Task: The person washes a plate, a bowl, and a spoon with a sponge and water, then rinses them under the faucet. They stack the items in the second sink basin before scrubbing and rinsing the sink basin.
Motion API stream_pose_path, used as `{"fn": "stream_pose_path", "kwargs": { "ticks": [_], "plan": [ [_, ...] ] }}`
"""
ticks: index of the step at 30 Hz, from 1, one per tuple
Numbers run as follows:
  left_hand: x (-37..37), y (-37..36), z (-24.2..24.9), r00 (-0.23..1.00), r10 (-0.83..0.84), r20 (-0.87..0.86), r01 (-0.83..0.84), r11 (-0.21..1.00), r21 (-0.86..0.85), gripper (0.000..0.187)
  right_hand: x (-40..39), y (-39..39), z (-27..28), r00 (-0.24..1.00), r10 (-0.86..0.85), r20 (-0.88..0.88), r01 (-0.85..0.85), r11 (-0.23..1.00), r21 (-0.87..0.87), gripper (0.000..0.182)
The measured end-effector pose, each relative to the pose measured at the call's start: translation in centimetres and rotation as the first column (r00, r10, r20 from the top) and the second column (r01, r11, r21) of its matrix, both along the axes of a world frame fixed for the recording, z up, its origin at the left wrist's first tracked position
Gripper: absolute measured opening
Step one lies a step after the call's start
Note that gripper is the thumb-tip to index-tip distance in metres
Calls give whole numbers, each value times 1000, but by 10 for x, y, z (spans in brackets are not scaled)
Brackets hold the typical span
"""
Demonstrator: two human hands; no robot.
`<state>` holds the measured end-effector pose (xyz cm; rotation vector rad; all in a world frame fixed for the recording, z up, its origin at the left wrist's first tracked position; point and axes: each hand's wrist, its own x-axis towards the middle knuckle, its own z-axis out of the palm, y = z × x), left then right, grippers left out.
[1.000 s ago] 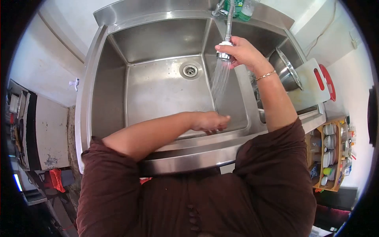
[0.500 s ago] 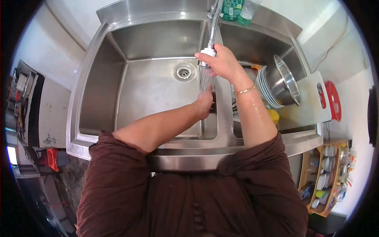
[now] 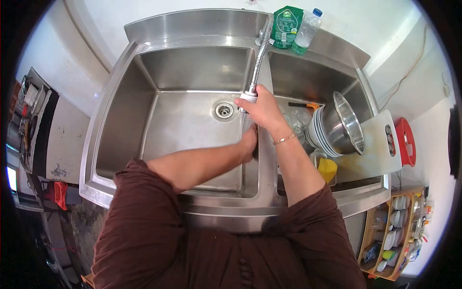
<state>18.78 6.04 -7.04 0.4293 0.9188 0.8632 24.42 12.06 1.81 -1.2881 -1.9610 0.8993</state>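
My right hand is wrapped round the white spray head of a flexible metal faucet hose. From the head, water runs down over my left hand, which is low against the right wall of the left steel basin. The fingers of that hand are blurred and partly hidden by the spray and the wall. Up and to the left of them is the round drain.
In the right basin are a stack of plates, a steel bowl, a yellow sponge and a white cutting board. A green pouch and a plastic bottle stand behind the divider. A wooden rack holds dishes.
The view has tilted up, so the sink and both hands sit lower in it. My right hand keeps its hold on the spray head, and my left stays by the basin wall.
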Motion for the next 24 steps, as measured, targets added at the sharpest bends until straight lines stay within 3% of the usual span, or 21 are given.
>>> {"fn": "stream_pose_path", "kwargs": {
  "ticks": [2, 3, 6, 8, 11, 14, 17, 19, 21, 23, 24],
  "plan": [
    [-8, 64, -37, 979, 73, -190, 3, 929, 370, 71, 0, -5, 10, 998, -35, 48, 31, 996, 86, 46],
    [-14, 88, -39, 981, 98, -169, -20, 913, 408, 71, 0, -10, 15, 995, -65, 80, 60, 996, 60, 47],
    [-27, 148, -30, 988, 132, -77, -90, 909, 407, 73, 1, -7, 6, 991, -102, 90, 98, 994, 49, 46],
    [-35, 180, -23, 987, 154, -46, -121, 901, 416, 73, 3, -2, -1, 989, -99, 108, 64, 955, 289, 42],
    [-37, 209, -24, 987, 161, -15, -141, 900, 413, 75, -1, -4, -4, 981, -153, 123, 107, 941, 321, 41],
    [-31, 189, -53, 992, 127, 7, -120, 914, 387, 76, -2, -4, -1, 982, -141, 124, 101, 953, 285, 42],
    [-11, 96, -106, 999, 47, 16, -50, 973, 227, 78, -3, -5, 3, 969, -150, 197, 102, 967, 235, 39],
    [8, 5, -127, 998, -2, 57, 3, 1000, -13, 79, 0, -3, 2, 969, -150, 195, 91, 954, 285, 41],
    [9, -34, -105, 998, -8, 64, 17, 990, -142, 79, 0, -2, 0, 970, -148, 191, 89, 954, 288, 43],
    [2, -36, -41, 961, -274, -23, 211, 787, -580, 81, 1, -6, 0, 976, -128, 178, 76, 959, 272, 43],
    [3, -35, -40, 962, -274, -22, 212, 790, -575, 81, 1, -4, 3, 980, -119, 159, 70, 957, 281, 43]
  ]
}}
